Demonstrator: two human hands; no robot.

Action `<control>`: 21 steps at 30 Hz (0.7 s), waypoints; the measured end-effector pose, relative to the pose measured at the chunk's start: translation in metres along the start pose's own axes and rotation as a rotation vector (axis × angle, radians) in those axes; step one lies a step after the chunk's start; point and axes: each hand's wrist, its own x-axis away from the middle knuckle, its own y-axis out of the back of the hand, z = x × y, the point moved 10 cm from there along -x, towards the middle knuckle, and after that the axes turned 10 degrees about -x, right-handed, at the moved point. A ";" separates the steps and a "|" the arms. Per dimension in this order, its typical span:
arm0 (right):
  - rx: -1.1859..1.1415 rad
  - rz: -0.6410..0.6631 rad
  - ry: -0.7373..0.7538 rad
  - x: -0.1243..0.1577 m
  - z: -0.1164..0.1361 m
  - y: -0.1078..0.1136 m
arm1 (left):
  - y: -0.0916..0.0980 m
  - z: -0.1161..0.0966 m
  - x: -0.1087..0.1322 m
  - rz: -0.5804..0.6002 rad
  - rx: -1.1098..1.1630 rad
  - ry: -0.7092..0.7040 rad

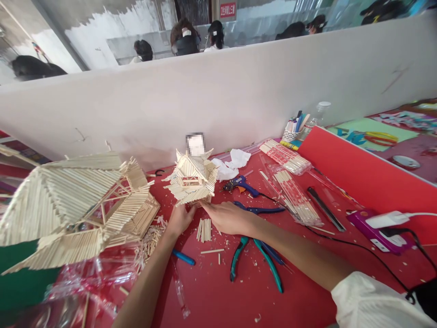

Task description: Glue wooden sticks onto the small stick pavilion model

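Note:
A small pagoda-like model (pixel 193 178) built of wooden sticks stands on the red table (pixel 239 291). My left hand (pixel 180 219) touches its lower front edge from the left. My right hand (pixel 228 217) reaches its base from the right, fingers laid flat against the bottom. A short bundle of cut sticks (pixel 204 229) lies just below, between my two hands. Whether either hand truly grips the model is unclear.
A large stick-built roof model (pixel 78 205) fills the left. Teal pliers (pixel 254 257), a blue glue gun (pixel 241 184), packs of chopsticks (pixel 290 182), a pen cup (pixel 293 130), a purple phone (pixel 373 232) with cable lie right. A white partition (pixel 218 100) stands behind; people sit beyond it.

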 end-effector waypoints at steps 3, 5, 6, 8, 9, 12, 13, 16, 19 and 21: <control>-0.008 0.007 0.001 0.000 -0.001 -0.002 | 0.001 0.000 0.000 -0.011 -0.015 -0.001; -0.017 0.008 -0.001 -0.001 -0.002 -0.003 | 0.002 -0.003 -0.001 -0.009 -0.026 -0.011; -0.020 0.011 -0.004 -0.001 -0.003 -0.004 | 0.002 -0.004 -0.001 -0.005 -0.028 -0.013; -0.020 0.017 -0.011 -0.002 -0.005 -0.006 | 0.002 -0.004 -0.001 0.005 -0.027 -0.006; -0.017 0.016 -0.011 -0.002 -0.005 -0.007 | 0.001 -0.004 -0.001 0.009 -0.026 0.001; -0.012 0.004 0.007 -0.003 -0.004 -0.007 | 0.001 -0.003 -0.001 0.012 -0.037 0.011; -0.010 -0.002 0.014 -0.003 -0.003 -0.007 | 0.001 -0.003 0.000 0.007 -0.043 0.009; -0.005 -0.010 0.019 -0.002 -0.002 -0.005 | 0.001 -0.002 0.000 -0.004 -0.046 0.005; -0.002 -0.002 0.009 -0.003 -0.003 -0.007 | -0.001 -0.001 0.000 0.004 -0.029 0.013; -0.006 0.003 0.000 -0.003 -0.005 -0.008 | -0.002 0.000 0.000 0.011 -0.017 0.011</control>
